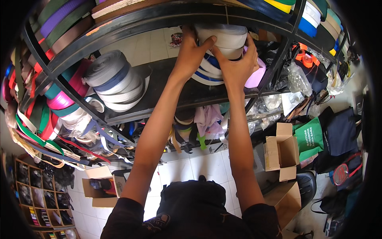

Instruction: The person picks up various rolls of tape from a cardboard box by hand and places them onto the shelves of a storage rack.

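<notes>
A black shelf (160,80) supports webbing rolls (117,81) stacked flat, presumably for stability; the left hand (195,48) and right hand (237,65) grip opposite sides of white rolls (230,39) above blue-and-white rolls (207,69), apparently keeping the coils together

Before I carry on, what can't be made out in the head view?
In the head view:
Left grip: most fingertips, behind the white woven roll and black metal shelf beam.
Blue and white striped woven rolls: partly covered by the right grip.
Purple ribbon coil: cut off by the top edge.
Brown wooden compartment rack: contents mostly too small.
</notes>
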A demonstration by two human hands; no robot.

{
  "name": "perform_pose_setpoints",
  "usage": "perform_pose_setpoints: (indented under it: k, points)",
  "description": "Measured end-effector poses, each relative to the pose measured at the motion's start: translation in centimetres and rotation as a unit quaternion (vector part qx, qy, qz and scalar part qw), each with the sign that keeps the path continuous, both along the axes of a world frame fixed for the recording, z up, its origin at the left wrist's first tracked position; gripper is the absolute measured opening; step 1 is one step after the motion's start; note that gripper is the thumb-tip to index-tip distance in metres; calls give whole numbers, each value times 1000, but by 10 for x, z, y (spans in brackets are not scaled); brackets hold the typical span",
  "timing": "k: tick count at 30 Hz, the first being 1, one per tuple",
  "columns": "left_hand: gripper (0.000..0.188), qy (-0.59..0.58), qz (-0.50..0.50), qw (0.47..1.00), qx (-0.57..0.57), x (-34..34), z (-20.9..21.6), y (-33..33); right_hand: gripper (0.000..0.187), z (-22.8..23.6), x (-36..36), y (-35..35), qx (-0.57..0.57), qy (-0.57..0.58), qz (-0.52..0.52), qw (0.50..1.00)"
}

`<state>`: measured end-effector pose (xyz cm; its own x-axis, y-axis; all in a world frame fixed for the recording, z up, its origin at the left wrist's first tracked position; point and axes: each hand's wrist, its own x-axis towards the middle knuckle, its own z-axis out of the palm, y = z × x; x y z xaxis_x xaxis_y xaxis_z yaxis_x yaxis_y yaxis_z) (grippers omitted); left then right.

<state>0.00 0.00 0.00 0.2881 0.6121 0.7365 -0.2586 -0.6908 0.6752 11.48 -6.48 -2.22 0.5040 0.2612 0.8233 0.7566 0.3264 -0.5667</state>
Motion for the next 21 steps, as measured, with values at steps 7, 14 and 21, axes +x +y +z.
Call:
perform_pose_setpoints:
  k: [7, 14, 21]
  points:
    - [65, 9, 93, 996, 7, 6, -6, -1, 82, -13, 26, 25, 42, 9, 140, 989]
    - [64, -10, 93, 994, 56, 21, -9, 4, 72, -13, 29, 27, 60, 32, 140, 988]
    - [75, -38, 51, 998, 19, 32, -12, 1, 74, -6, 31, 26, 50, 31, 172, 983]
